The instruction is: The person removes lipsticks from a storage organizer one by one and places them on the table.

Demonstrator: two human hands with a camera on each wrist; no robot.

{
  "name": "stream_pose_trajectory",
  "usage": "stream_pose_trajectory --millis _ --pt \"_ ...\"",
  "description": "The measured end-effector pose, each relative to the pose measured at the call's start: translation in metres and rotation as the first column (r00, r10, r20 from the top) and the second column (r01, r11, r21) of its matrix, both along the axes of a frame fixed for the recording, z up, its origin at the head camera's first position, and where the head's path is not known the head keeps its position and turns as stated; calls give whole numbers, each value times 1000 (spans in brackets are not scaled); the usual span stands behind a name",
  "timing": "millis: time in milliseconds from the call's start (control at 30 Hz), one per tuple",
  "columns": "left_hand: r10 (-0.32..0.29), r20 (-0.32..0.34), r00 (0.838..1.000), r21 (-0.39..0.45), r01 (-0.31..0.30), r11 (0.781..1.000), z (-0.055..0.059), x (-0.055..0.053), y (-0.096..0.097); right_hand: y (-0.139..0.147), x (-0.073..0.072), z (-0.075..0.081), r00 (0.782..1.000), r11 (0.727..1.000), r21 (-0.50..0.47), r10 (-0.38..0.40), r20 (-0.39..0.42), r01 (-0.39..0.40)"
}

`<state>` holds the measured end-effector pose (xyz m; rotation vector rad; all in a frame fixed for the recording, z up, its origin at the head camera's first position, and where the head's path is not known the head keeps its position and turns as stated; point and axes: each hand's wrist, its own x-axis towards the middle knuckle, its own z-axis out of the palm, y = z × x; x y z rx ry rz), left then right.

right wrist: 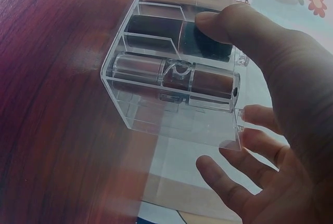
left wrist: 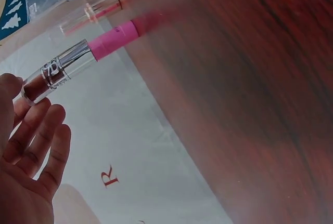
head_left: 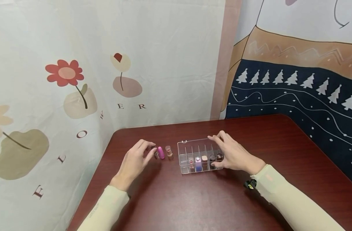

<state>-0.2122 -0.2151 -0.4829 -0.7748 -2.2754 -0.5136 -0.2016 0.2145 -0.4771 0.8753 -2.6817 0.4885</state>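
My left hand (head_left: 133, 162) pinches the end of a lipstick tube (left wrist: 73, 57) between thumb and finger. That tube is silver and clear with a dark brown end, and it looks upright at the table. Beside it stand a bright pink lipstick (head_left: 161, 153) and a clear lipstick tube (head_left: 168, 151) with a reddish core. My right hand (head_left: 235, 153) is at the right end of a clear divided box (head_left: 185, 171). Its thumb rests on a dark lipstick (right wrist: 153, 31) in a compartment; the other fingers spread loosely behind the box. A clear-and-brown tube (right wrist: 213, 86) occupies the end compartment.
More tubes stand in the box's front row, among them a blue-and-lilac one (head_left: 198, 164) and a brown one (head_left: 204, 163). The box's clear lid (head_left: 193, 143) is raised at the back. Printed cloths (head_left: 170, 64) hang behind the red-brown table (head_left: 190, 202).
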Motion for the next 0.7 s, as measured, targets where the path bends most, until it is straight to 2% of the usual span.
stream_pose_trajectory --millis 700 --pt "43 137 990 9 -45 999 -13 -12 -5 0 0 0 1000 1000 1 1 -6 -1"
